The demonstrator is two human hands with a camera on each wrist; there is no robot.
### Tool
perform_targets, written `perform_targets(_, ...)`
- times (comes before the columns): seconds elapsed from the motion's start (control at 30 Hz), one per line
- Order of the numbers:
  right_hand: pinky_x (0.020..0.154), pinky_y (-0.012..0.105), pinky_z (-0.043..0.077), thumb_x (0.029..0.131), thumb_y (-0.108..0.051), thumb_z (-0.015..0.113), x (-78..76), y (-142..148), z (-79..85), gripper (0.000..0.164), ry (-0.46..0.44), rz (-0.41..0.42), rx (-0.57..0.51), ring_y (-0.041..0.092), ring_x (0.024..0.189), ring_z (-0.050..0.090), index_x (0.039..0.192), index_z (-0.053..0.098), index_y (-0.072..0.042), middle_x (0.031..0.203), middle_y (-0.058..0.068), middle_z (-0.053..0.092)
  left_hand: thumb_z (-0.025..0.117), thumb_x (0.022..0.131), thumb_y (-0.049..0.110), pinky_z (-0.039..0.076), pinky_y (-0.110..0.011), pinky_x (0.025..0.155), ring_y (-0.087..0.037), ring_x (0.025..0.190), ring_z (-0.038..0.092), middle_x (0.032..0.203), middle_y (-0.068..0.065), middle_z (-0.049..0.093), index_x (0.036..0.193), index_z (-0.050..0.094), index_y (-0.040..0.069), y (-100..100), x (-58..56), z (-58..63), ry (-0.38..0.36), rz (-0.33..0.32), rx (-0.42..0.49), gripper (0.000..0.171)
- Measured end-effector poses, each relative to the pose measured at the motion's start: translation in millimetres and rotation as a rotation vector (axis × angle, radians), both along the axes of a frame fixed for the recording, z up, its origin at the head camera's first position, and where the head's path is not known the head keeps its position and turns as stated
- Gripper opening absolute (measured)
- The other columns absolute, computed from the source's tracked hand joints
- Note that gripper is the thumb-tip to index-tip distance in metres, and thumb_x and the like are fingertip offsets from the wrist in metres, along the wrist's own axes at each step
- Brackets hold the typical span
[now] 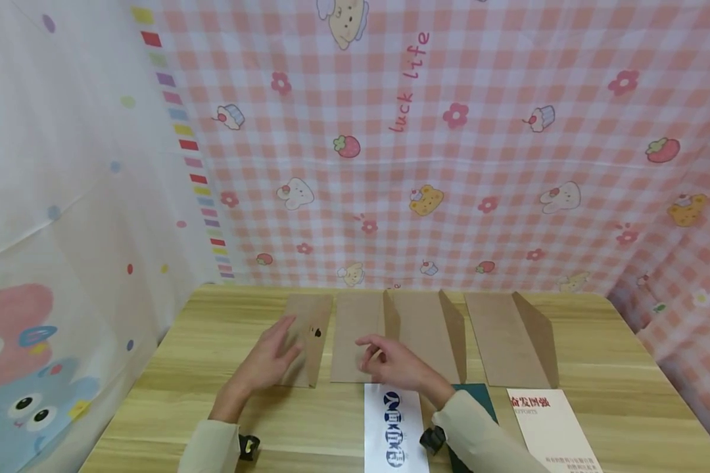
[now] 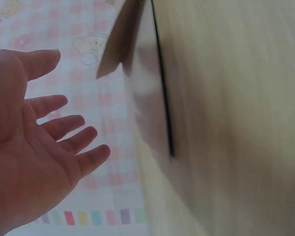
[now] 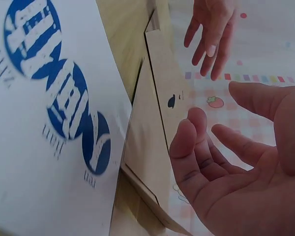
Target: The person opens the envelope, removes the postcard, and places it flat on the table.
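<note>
My left hand (image 1: 270, 358) hovers over the left side of the leftmost brown paper envelope (image 1: 311, 312), fingers spread and relaxed, holding nothing. A small black mark shows on that envelope's front. My right hand (image 1: 393, 361) is above the lower part of the second envelope (image 1: 355, 322), its fingers loosely bent with nothing between them. In the right wrist view, thumb and fingertips stand apart. Just below that envelope lies a white card (image 1: 393, 427) with blue round characters. The right forearm partly covers a dark green card (image 1: 479, 399) beside it.
Two more brown envelopes, a third (image 1: 420, 328) and a fourth (image 1: 497, 335), lie to the right with flaps unfolded. A white card with red characters (image 1: 550, 420) lies below the fourth. Behind the wooden table (image 1: 171, 374) hangs a pink checked cloth (image 1: 378, 177).
</note>
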State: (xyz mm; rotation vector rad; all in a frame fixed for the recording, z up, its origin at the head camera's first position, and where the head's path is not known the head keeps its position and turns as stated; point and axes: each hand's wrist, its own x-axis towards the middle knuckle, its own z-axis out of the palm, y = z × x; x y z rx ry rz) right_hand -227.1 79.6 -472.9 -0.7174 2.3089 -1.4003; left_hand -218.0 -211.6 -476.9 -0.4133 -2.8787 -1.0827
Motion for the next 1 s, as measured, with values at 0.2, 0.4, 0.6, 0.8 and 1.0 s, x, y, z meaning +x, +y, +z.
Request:
perform_targets(0.2, 0.063, 0.026, 0.051, 0.097, -0.015, 0.064, -4.1, -14, -7.1, 0.048, -0.001, -0.025, -0.025, 0.016, 0.078, 0.058, 0.14, 0.05, -0.002, 0.105, 0.008, 0.061, 0.054, 0.102, 0.019, 0.016, -0.058, 0.118, -0.045, 0.148, 0.017, 0.16, -0.028, 0.02, 0.155, 0.026, -0.001, -7, -1.0, -3.5, -0.067, 0.025, -0.034, 0.063)
perform_targets(0.4, 0.067, 0.03, 0.056, 0.097, -0.013, 0.064, -7.8, -29, -16.4, 0.05, -0.035, -0.051, -0.057, 0.022, 0.083, 0.063, 0.142, 0.047, -0.002, 0.105, 0.008, 0.061, 0.054, 0.101, 0.018, 0.02, -0.066, 0.114, -0.052, 0.145, 0.017, 0.157, -0.033, 0.02, 0.153, 0.027, -0.004, -12, -3.3, -7.8, -0.09, 0.03, -0.057, 0.063)
perform_targets(0.6, 0.067, 0.031, 0.054, 0.096, -0.01, 0.064, -8.8, -42, -19.9, 0.052, -0.03, -0.065, -0.057, 0.02, 0.083, 0.062, 0.144, 0.046, -0.002, 0.102, 0.005, 0.062, 0.056, 0.1, 0.019, 0.017, -0.064, 0.115, -0.051, 0.146, 0.015, 0.158, -0.034, 0.018, 0.153, 0.029, -0.005, -15, -7.5, -10.3, -0.144, 0.031, -0.093, 0.064)
perform_targets(0.8, 0.068, 0.028, 0.053, 0.096, -0.015, 0.065, -6.4, -54, -21.9, 0.053, -0.023, -0.058, -0.027, 0.015, 0.081, 0.061, 0.145, 0.045, -0.006, 0.102, 0.0, 0.062, 0.056, 0.1, 0.023, 0.014, -0.066, 0.115, -0.053, 0.146, 0.012, 0.158, -0.034, 0.016, 0.152, 0.03, -0.004, -16, -10.5, -10.6, -0.193, 0.029, -0.171, 0.065)
perform_targets(1.0, 0.068, 0.028, 0.051, 0.097, -0.017, 0.065, -5.3, -64, -23.5, 0.054, -0.019, -0.065, 0.002, 0.014, 0.08, 0.058, 0.146, 0.045, -0.009, 0.103, 0.001, 0.059, 0.053, 0.1, 0.032, 0.009, -0.073, 0.111, -0.057, 0.145, 0.007, 0.157, -0.038, 0.011, 0.154, 0.026, -0.003, -16, -12.1, -10.7, -0.271, -0.014, -0.272, 0.069)
